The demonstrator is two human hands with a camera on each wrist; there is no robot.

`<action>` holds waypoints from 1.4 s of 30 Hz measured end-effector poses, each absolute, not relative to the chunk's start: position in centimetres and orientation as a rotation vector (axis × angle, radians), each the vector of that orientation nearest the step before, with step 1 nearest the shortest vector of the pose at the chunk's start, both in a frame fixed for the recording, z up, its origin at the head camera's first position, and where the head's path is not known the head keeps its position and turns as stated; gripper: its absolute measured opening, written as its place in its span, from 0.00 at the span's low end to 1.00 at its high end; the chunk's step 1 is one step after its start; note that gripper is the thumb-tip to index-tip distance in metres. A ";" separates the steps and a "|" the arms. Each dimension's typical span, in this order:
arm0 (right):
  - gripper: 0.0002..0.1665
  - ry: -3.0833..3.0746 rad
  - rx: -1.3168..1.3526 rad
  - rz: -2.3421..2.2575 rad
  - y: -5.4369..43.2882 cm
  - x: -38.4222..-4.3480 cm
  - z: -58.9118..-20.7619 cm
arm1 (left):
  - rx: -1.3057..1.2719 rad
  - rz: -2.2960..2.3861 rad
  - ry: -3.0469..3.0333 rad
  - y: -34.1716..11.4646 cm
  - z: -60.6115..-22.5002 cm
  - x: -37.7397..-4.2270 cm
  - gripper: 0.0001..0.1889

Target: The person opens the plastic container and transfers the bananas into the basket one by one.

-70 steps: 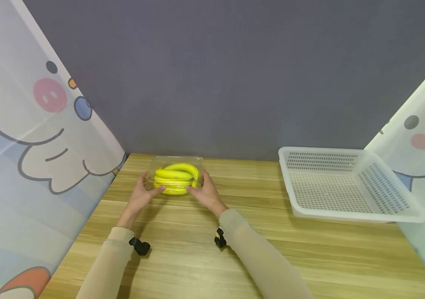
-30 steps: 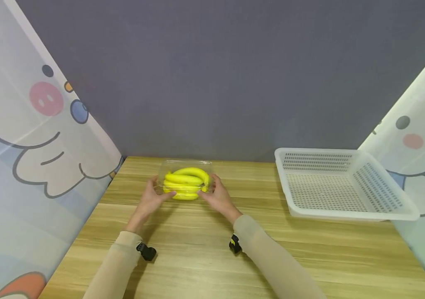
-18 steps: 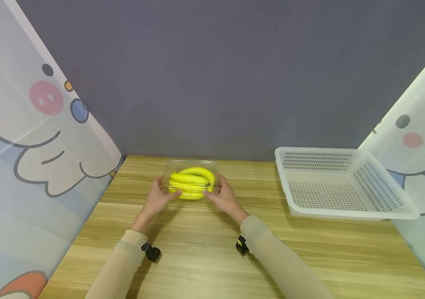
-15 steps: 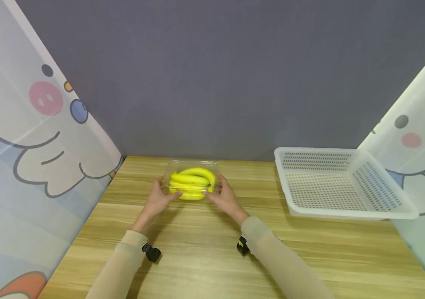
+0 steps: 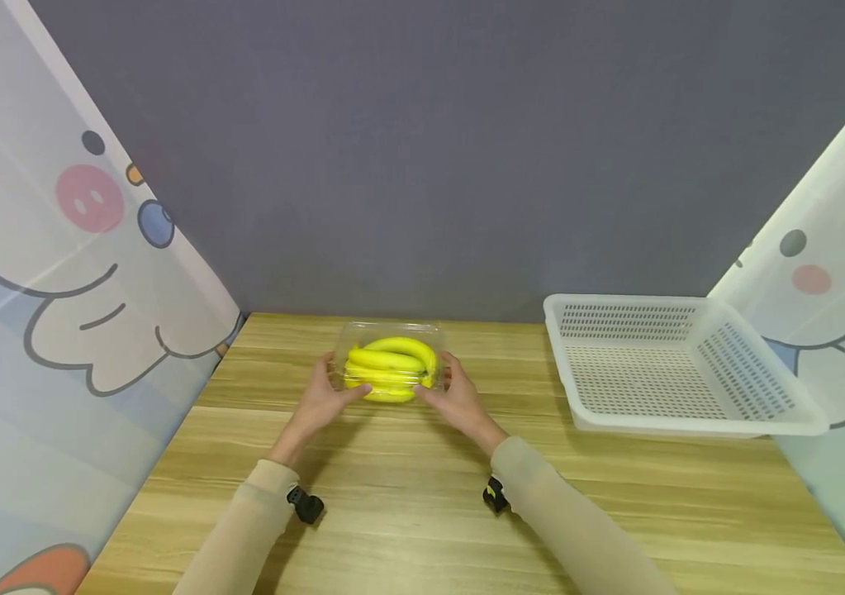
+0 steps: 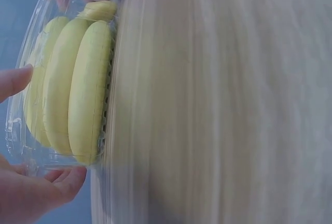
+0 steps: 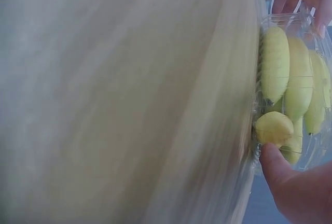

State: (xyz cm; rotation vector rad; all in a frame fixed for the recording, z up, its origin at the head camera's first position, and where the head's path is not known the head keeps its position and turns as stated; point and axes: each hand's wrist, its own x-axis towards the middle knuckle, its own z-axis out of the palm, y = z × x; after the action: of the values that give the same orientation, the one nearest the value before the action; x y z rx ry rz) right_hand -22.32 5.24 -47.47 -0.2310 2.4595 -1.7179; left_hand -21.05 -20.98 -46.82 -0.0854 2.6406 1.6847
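A clear plastic clamshell box (image 5: 351, 335) packed with several yellow bananas (image 5: 391, 361) is near the back edge of the wooden table. My left hand (image 5: 320, 403) grips its left end, thumb across the near side. On the right end my right hand (image 5: 461, 405) holds it the same way. Through the lid, bananas (image 6: 88, 92) show lying side by side in the left wrist view. A blunt banana end (image 7: 275, 128) sits close to my right thumb in the right wrist view. Whether the box touches the table is hard to tell.
A white perforated plastic basket (image 5: 690, 427) stands at the back right of the table (image 5: 407, 512). Behind rises a dark grey panel (image 5: 422, 165). Cartoon-printed curtains (image 5: 35, 273) hang at both sides.
Both hands have carried the box of bananas rightward, nearer the basket, keeping the same grip. The basket appears slightly further left as the head view shifted.
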 end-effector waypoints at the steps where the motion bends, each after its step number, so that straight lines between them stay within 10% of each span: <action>1: 0.53 2.461 -0.230 -1.715 5.4 -22.3 -47.5 | -0.081 1.684 2.641 -20.8 -46.8 -21.0 0.56; 42: 0.54 2.448 -0.153 -1.685 11.6 -20.3 -46.6 | 0.014 1.558 2.625 -16.6 -46.5 -19.6 0.55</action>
State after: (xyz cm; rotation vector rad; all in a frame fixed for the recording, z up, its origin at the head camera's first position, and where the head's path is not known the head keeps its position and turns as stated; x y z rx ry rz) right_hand -20.35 11.59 -46.59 -0.1532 2.4480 -1.6845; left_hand -19.58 -16.60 -46.48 0.0143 2.6248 1.5582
